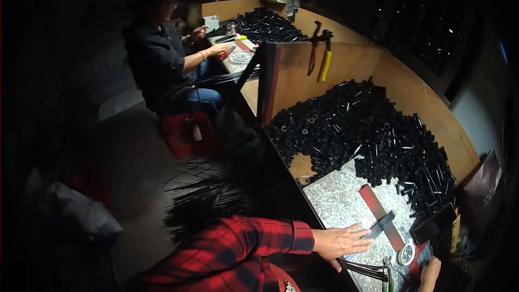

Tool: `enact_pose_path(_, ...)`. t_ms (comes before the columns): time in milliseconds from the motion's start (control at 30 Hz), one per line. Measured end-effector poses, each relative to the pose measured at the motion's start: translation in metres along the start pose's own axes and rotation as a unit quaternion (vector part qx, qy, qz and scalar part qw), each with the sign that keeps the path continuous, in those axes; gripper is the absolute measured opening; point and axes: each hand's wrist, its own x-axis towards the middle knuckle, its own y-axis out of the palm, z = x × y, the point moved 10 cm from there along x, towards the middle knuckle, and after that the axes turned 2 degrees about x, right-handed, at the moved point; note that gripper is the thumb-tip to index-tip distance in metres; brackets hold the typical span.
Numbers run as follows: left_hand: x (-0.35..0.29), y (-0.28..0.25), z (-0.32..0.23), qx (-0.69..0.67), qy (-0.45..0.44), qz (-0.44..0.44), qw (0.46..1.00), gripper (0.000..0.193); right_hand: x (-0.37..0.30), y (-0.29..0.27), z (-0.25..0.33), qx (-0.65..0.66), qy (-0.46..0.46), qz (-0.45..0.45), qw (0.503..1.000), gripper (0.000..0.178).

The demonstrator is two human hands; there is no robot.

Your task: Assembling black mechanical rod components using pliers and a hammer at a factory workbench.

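Observation:
My left hand [340, 242] lies stretched out, fingers extended, over a pale speckled board [338, 189]. Its fingertips meet a small bundle of thin dark rods [373, 231] beside a short black cylindrical piece [386, 220]. That piece rests across a flat dark red bar [372, 201]. Under the left wrist lie several thin black rods [362, 270]. At the lower right edge my right hand [431, 276] is partly in view, its fingers curled by a red and bluish item [420, 259]; what it grips is hidden. A round white dial [406, 254] sits near it.
A large heap of small black parts [367, 130] fills the bench behind the board, within a wooden wall [432, 97]. Yellow-handled pliers [326, 65] hang on the divider. A co-worker [167, 59] sits at the neighbouring bench. Long black rods [200, 200] lie left of me.

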Motion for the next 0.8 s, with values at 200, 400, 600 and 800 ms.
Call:
enact_pose_path(200,0.0,-0.003,0.003,0.011,0.012,-0.054,0.998,0.105,0.002,-0.053,0.064,-0.023,0.039,0.115,0.992,0.014)
enact_pose_path(400,-0.004,-0.007,0.003,-0.013,-0.022,-0.037,0.999,0.114,0.006,-0.065,0.078,-0.047,0.039,0.068,0.996,0.015)
enact_pose_path(600,0.001,0.011,0.012,-0.111,-0.036,-0.022,0.993,0.082,0.003,-0.057,0.059,0.325,0.077,-0.172,0.927,0.013)
enact_pose_path(800,-0.017,-0.011,0.018,-0.082,-0.125,0.026,0.988,0.062,0.038,-0.058,0.216,0.065,-0.11,0.024,0.991,0.033)
